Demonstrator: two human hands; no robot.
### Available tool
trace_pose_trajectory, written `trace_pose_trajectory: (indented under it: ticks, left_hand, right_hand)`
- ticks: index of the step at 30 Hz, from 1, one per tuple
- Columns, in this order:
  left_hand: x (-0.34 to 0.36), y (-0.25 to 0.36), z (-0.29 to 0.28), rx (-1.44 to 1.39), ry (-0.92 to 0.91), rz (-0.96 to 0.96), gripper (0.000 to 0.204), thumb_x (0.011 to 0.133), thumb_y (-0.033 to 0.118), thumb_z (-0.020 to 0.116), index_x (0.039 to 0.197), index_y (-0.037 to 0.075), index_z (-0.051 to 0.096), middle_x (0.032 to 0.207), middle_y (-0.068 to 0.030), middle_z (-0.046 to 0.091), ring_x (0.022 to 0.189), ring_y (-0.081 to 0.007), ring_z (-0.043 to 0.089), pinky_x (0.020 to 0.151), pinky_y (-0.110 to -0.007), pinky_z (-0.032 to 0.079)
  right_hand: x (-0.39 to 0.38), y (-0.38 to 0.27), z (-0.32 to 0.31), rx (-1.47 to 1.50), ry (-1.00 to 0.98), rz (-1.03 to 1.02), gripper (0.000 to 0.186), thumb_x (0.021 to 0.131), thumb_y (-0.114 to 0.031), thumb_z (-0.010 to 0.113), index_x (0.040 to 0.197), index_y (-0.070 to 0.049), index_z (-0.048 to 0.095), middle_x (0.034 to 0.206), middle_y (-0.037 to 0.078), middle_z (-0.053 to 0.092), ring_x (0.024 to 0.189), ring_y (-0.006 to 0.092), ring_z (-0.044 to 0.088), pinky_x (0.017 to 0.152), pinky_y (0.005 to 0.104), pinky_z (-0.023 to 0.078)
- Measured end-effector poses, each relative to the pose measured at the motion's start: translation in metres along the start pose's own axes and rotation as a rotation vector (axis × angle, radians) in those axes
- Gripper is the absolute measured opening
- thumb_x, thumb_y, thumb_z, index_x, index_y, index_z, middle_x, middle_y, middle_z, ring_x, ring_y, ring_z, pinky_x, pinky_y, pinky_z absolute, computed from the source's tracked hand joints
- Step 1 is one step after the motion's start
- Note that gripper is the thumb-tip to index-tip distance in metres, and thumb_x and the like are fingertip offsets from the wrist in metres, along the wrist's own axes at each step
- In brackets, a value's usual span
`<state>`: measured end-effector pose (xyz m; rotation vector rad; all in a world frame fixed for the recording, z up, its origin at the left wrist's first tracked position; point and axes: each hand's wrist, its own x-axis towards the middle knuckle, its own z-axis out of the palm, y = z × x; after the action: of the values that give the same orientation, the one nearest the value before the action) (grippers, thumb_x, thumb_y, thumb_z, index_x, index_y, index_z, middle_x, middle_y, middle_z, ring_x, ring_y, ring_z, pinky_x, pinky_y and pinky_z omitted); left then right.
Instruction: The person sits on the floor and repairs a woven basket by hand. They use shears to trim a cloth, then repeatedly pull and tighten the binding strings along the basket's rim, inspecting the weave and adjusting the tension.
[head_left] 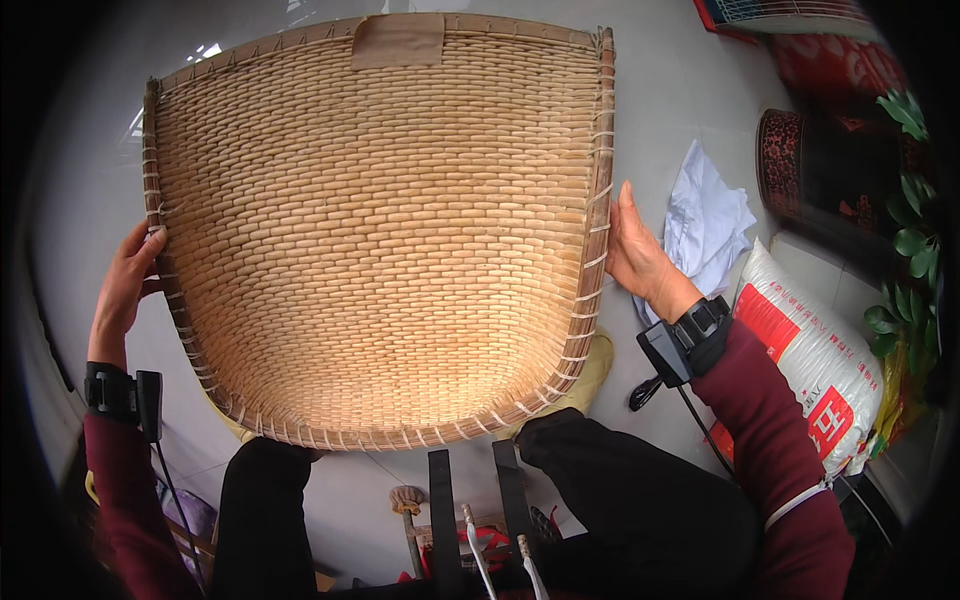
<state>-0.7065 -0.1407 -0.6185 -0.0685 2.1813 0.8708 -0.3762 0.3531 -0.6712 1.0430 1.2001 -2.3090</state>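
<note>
A large woven winnowing basket spreads out in front of me, its hollow facing up and nothing lying in it. Dark rods bound with pale lacing edge its sides and rounded near end. On its flat far edge sits a brown patch. My left hand grips the left rim, thumb on top and the other fingers partly behind it. At the right rim, my right hand holds the basket with its thumb pointing up along the edge; its remaining fingers are hidden underneath.
To the right lie a crumpled white cloth and a full white-and-red sack. Beyond them are a dark patterned container and a leafy plant. A small stool-like frame is below, between my legs.
</note>
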Motion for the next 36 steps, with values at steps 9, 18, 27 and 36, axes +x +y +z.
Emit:
trace_pose_trajectory:
  ticks: [9, 18, 27, 36]
  left_hand:
    - [-0.005, 0.047, 0.038, -0.053, -0.122, 0.029, 0.057, 0.094, 0.012, 0.055, 0.142, 0.006, 0.026, 0.131, -0.0112, 0.048, 0.118, -0.0211, 0.048, 0.102, -0.037, 0.039]
    - [-0.101, 0.171, 0.025, 0.762, -0.074, 0.01, 0.046, 0.087, 0.034, 0.066, 0.113, -0.003, 0.058, 0.091, -0.0115, 0.066, 0.069, -0.0205, 0.063, 0.06, -0.033, 0.053]
    - [-0.365, 0.304, 0.042, -1.027, -0.126, 0.418, 0.022, 0.091, 0.031, 0.064, 0.098, 0.01, 0.06, 0.09, -0.0028, 0.067, 0.088, -0.0165, 0.064, 0.084, -0.039, 0.053]
    - [-0.495, 0.187, 0.067, -1.283, -0.09, 0.682, 0.052, 0.083, -0.001, 0.05, 0.134, -0.001, 0.039, 0.128, -0.0121, 0.052, 0.12, -0.0246, 0.052, 0.102, -0.039, 0.043]
  right_hand:
    - [-0.017, 0.0, -0.008, -0.015, -0.066, -0.071, 0.066, 0.075, -0.006, 0.067, 0.135, 0.0, 0.04, 0.125, 0.012, 0.055, 0.112, 0.023, 0.054, 0.099, 0.0351, 0.042]
    - [-0.128, -0.143, 0.145, -0.98, 0.26, -0.45, 0.076, 0.07, -0.009, 0.055, 0.143, -0.011, 0.035, 0.107, 0.021, 0.062, 0.097, 0.0346, 0.061, 0.086, 0.0396, 0.048]
    - [-0.315, -0.158, 0.296, -1.638, 0.262, -1.045, 0.081, 0.068, -0.001, 0.059, 0.144, -0.018, 0.038, 0.119, 0.02, 0.058, 0.099, 0.0332, 0.062, 0.083, 0.0427, 0.053]
    - [-0.413, -0.068, 0.325, -1.793, 0.37, -1.511, 0.067, 0.07, -0.001, 0.058, 0.135, -0.018, 0.053, 0.126, 0.018, 0.055, 0.111, 0.0361, 0.057, 0.09, 0.0433, 0.049]
